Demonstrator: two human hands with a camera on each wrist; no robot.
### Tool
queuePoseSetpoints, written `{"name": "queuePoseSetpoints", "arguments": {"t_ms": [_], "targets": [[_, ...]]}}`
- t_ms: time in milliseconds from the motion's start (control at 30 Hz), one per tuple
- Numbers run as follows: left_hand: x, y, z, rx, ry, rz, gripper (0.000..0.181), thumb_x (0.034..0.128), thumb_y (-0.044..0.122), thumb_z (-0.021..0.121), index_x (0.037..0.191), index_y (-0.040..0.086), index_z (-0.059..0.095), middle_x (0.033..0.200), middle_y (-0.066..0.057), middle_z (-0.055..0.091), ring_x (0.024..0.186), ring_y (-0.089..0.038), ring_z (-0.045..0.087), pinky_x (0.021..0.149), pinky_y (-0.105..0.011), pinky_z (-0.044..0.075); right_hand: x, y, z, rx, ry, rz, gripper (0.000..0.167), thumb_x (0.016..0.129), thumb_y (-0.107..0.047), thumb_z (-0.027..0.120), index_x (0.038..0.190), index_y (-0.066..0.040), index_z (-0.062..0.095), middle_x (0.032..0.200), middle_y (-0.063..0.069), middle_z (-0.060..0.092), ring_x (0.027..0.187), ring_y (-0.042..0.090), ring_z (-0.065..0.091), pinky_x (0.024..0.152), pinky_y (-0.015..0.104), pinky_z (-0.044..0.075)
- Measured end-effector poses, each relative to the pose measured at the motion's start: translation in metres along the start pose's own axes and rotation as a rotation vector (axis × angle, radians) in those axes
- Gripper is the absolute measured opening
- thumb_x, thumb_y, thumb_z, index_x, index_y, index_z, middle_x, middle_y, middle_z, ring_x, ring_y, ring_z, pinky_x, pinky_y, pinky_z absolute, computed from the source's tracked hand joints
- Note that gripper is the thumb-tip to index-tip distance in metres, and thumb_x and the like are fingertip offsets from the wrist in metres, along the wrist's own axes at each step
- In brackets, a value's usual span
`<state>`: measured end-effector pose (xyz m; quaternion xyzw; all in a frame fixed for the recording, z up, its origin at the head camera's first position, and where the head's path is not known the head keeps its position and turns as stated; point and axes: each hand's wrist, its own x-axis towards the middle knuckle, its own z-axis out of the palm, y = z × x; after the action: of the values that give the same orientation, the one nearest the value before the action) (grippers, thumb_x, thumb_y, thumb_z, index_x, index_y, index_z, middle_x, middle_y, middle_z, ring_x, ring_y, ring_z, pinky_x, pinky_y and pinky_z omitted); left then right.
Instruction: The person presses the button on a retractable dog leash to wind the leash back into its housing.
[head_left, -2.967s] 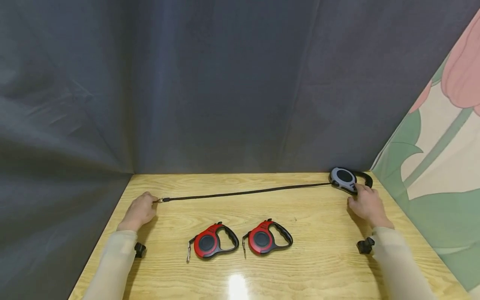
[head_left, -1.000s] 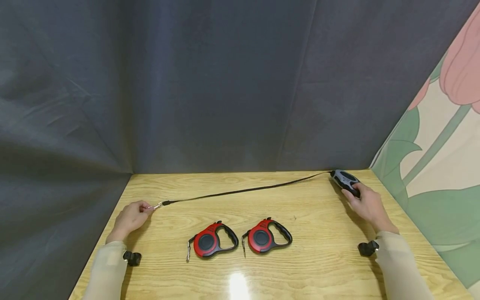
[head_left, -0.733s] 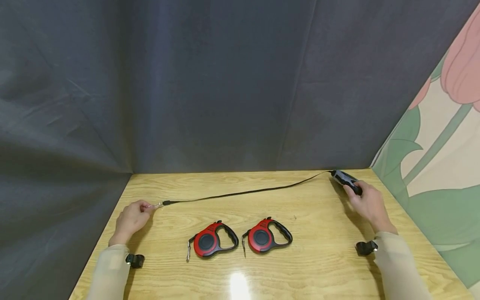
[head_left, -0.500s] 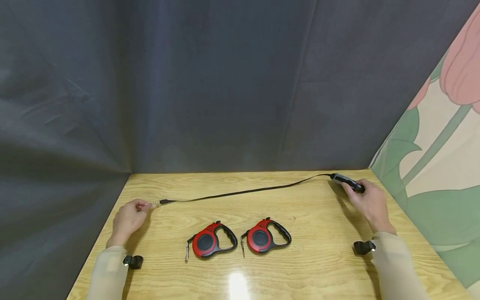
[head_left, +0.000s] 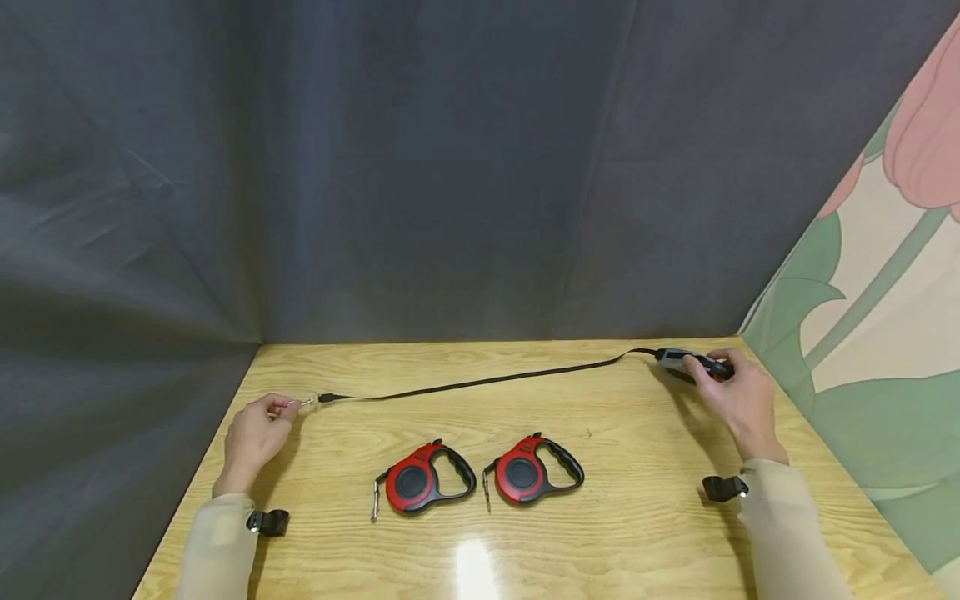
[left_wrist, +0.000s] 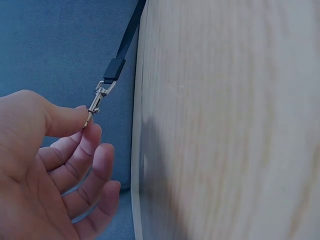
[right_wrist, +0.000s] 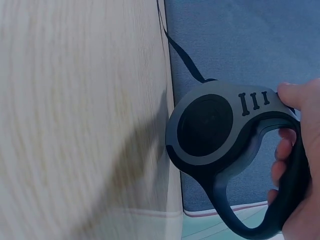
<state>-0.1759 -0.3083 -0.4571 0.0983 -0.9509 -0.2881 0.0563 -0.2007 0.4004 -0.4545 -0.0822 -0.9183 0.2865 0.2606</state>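
Observation:
In the head view, my left hand is at the table's left side. Thumb and index finger pinch the metal snap hook, while the other fingers curl loosely below. A black strap runs from the hook to a grey and black retractable dog leash at the far right. My right hand grips this leash by its looped handle, with fingers through the loop and thumb on top. The case stands on edge, tilted. Near the case the strap bends in slack.
Two red and black retractable leashes lie side by side on the wooden table, nearer the front. Dark grey cloth hangs behind and at the left. Fabric with a tulip print stands at the right.
The grey leash has gone from lying flat to standing on edge, with my right hand moving onto its handle. The straight strap has slackened near the case. My left hand has turned, still pinching the hook.

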Motion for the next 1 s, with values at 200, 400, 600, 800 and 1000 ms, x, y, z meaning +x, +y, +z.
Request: {"name": "queuePoseSetpoints", "arguments": {"t_ms": [200,400,600,800,1000], "targets": [[0.002,-0.001,-0.001,-0.015,0.035,0.008,0.036,0.1084,0.034,0.059,0.116,0.003,0.075,0.111,-0.020,0.075,0.076,-0.021,0.063,0.065,-0.032,0.043,-0.001,-0.001,-0.001,-0.013,0.003,0.039,0.049,0.095,-0.046,0.075,0.105,0.002,0.074,0.100,0.029,0.075,0.087,0.043,0.069,0.066,0.032,0.041],[-0.001,0.001,-0.006,-0.047,0.089,-0.028,0.036,0.1071,0.036,0.062,0.116,0.004,0.076,0.108,-0.019,0.076,0.070,-0.015,0.063,0.066,-0.032,0.043,-0.002,-0.002,0.001,0.000,0.006,0.077,0.048,0.093,-0.045,0.076,0.102,0.002,0.074,0.100,0.028,0.075,0.083,0.039,0.068,0.064,0.029,0.040],[-0.004,0.005,-0.010,-0.082,0.163,-0.036,0.037,0.1071,0.036,0.062,0.118,0.003,0.076,0.109,-0.020,0.076,0.077,-0.023,0.068,0.070,-0.035,0.044,-0.002,-0.003,0.001,0.051,0.002,0.127,0.048,0.094,-0.048,0.077,0.101,-0.001,0.074,0.098,0.023,0.075,0.071,0.011,0.058,0.064,0.021,0.039],[-0.004,0.008,-0.014,-0.104,0.224,-0.041,0.035,0.1060,0.033,0.064,0.118,0.003,0.078,0.105,-0.021,0.078,0.088,-0.032,0.069,0.071,-0.037,0.045,-0.005,-0.009,-0.001,0.082,-0.016,0.153,0.047,0.092,-0.050,0.079,0.097,-0.004,0.074,0.095,0.019,0.075,0.062,-0.003,0.050,0.060,0.019,0.040],[-0.004,0.009,-0.018,-0.125,0.261,-0.046,0.033,0.1055,0.032,0.065,0.116,0.004,0.078,0.102,-0.021,0.078,0.087,-0.030,0.068,0.072,-0.038,0.044,-0.007,-0.017,-0.003,0.092,-0.028,0.128,0.045,0.090,-0.047,0.083,0.097,-0.003,0.076,0.095,0.020,0.077,0.061,-0.005,0.051,0.059,0.019,0.041]]}}
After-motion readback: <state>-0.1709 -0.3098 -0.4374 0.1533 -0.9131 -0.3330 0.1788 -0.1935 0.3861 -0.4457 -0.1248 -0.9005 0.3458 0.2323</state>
